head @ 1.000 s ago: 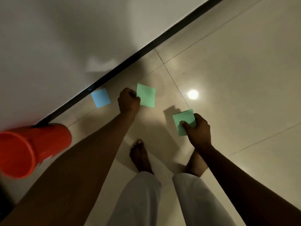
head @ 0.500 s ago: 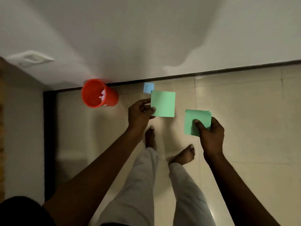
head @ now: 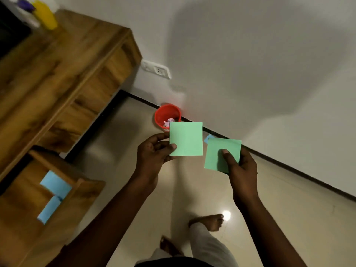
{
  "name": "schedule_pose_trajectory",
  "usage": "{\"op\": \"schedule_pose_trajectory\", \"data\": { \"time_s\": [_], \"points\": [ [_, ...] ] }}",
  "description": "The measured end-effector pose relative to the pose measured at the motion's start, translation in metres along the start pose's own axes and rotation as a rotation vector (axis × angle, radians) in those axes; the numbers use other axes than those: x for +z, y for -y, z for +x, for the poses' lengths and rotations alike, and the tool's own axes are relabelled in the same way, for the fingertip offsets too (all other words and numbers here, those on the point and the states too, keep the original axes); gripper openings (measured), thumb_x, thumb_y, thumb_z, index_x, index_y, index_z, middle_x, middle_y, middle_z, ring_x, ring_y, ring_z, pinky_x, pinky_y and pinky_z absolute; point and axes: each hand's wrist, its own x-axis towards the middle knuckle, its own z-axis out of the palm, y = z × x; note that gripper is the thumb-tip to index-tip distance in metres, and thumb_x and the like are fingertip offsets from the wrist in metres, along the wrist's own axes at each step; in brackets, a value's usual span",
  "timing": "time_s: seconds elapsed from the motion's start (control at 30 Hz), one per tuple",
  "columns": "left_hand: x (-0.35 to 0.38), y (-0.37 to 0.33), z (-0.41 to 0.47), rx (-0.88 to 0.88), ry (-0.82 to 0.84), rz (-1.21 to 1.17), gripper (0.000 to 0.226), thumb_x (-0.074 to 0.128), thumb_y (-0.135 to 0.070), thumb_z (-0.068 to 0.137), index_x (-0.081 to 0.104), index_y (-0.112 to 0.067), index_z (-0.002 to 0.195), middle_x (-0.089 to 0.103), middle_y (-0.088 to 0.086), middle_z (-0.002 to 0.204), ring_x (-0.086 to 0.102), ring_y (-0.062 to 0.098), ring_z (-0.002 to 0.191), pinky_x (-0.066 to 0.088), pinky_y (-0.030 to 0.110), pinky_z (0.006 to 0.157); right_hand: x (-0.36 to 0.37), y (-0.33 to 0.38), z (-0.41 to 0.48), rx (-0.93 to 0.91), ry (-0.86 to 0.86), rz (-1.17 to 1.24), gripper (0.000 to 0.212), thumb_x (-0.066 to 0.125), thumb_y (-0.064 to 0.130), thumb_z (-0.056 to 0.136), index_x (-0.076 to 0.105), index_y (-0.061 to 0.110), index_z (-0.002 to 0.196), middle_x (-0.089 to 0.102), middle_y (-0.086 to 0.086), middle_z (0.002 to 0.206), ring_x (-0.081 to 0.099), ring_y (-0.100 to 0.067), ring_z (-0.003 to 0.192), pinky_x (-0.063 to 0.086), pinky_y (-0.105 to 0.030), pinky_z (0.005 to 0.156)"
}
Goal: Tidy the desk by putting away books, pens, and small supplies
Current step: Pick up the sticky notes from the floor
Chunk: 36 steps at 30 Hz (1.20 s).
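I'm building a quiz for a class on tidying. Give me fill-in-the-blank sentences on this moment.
The left hand pinches the left square and the right hand the right square; both squares are ____.
The bin by the wall is ____.
The right hand's ____ lies on the right square.
Behind the right square, a ____ scrap lies on the floor.
Missing words: green, red, thumb, blue.

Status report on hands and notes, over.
Left hand pinches green note. Right hand pinches second green note. Blue note peeks behind it. Red bin ahead.
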Motion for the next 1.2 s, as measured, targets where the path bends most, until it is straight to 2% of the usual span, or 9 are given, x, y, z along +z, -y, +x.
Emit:
{"op": "schedule_pose_trajectory", "data": {
  "time_s": [0.2, 0.33, 0.43, 0.57, 0.73, 0.87, 1.0, 1.03, 1.2],
  "points": [
    [-0.127, -0.009, -0.063, 0.064, -0.173, -0.121, 0.038, 0.074, 0.001, 0.086, 0.067, -0.014, 0.121, 0.078, 0.001, 0.109, 0.075, 0.021, 0.101, 0.063, 0.039, 0.079, 0.091, 0.024, -0.069, -0.078, 0.222, -0.044, 0.024, 0.06, 0.025, 0.102, 0.067, 0.026, 0.126, 0.073, 0.007, 0.117, 0.069, -0.02, 0.11, 0.06, -0.055, 0.091],
    [-0.203, -0.003, -0.101, 0.08, -0.301, -0.218, 0.037, 0.072, 0.005, 0.086, 0.067, -0.011, 0.119, 0.078, 0.006, 0.106, 0.076, 0.023, 0.099, 0.062, 0.036, 0.075, 0.15, 0.031, -0.111, -0.093, 0.344, -0.065, 0.027, 0.058, 0.021, 0.104, 0.065, 0.023, 0.13, 0.073, 0.006, 0.119, 0.068, -0.019, 0.112, 0.062, -0.048, 0.088],
    [-0.255, 0.003, -0.121, 0.078, -0.401, -0.264, 0.036, 0.072, 0.005, 0.086, 0.068, -0.011, 0.118, 0.078, 0.008, 0.108, 0.076, 0.026, 0.1, 0.061, 0.042, 0.078, 0.199, 0.032, -0.139, -0.109, 0.445, -0.087, 0.026, 0.058, 0.02, 0.103, 0.065, 0.023, 0.128, 0.074, 0.011, 0.112, 0.07, -0.013, 0.105, 0.063, -0.039, 0.08],
    [-0.304, 0.011, -0.137, 0.076, -0.528, -0.335, 0.033, 0.071, 0.005, 0.087, 0.068, -0.016, 0.112, 0.078, 0.005, 0.107, 0.077, 0.021, 0.093, 0.062, 0.03, 0.068, 0.257, 0.032, -0.166, -0.11, 0.568, -0.103, 0.029, 0.059, 0.018, 0.103, 0.064, 0.022, 0.132, 0.074, 0.011, 0.116, 0.071, -0.009, 0.101, 0.061, -0.034, 0.075],
    [-0.357, 0.026, -0.15, 0.047, -0.757, -0.421, 0.037, 0.076, 0.0, 0.084, 0.067, -0.017, 0.116, 0.077, 0.003, 0.109, 0.075, 0.022, 0.098, 0.063, 0.036, 0.077, 0.331, 0.027, -0.18, -0.099, 0.748, -0.16, 0.024, 0.061, 0.018, 0.102, 0.066, 0.023, 0.125, 0.075, 0.007, 0.113, 0.072, -0.013, 0.102, 0.062, -0.039, 0.077],
    [-0.392, 0.046, -0.163, 0.013, -0.962, -0.5, 0.037, 0.073, 0.006, 0.082, 0.069, -0.009, 0.115, 0.078, 0.008, 0.104, 0.075, 0.025, 0.098, 0.06, 0.047, 0.088, 0.387, 0.02, -0.186, -0.107, 0.886, -0.244, 0.018, 0.062, 0.016, 0.101, 0.069, 0.022, 0.117, 0.076, 0.002, 0.11, 0.074, -0.018, 0.1, 0.06, -0.033, 0.07],
    [-0.415, 0.067, -0.172, -0.038, -1.094, -0.532, 0.032, 0.071, 0.008, 0.083, 0.071, -0.005, 0.112, 0.077, 0.011, 0.106, 0.074, 0.03, 0.101, 0.059, 0.048, 0.088, 0.436, 0.006, -0.198, -0.099, 1.038, -0.404, 0.027, 0.059, 0.022, 0.103, 0.062, 0.019, 0.13, 0.071, -0.002, 0.121, 0.07, -0.016, 0.104, 0.061, -0.036, 0.085],
    [-0.42, 0.073, -0.173, -0.052, -1.127, -0.538, 0.031, 0.071, 0.009, 0.083, 0.071, -0.006, 0.111, 0.077, 0.01, 0.104, 0.074, 0.03, 0.101, 0.06, 0.047, 0.085, 0.448, 0.002, -0.201, -0.089, 1.079, -0.433, 0.028, 0.058, 0.022, 0.104, 0.06, 0.019, 0.132, 0.07, -0.002, 0.122, 0.07, -0.014, 0.103, 0.061, -0.034, 0.084],
    [-0.441, 0.095, -0.173, -0.12, -1.181, -0.513, 0.029, 0.07, 0.011, 0.084, 0.071, -0.008, 0.105, 0.076, 0.007, 0.099, 0.074, 0.03, 0.093, 0.062, 0.05, 0.077, 0.494, -0.03, -0.21, -0.094, 1.171, -0.592, 0.029, 0.056, 0.014, 0.104, 0.054, 0.017, 0.133, 0.064, -0.003, 0.12, 0.063, -0.003, 0.09, 0.049, -0.007, 0.058]
  ]
}}
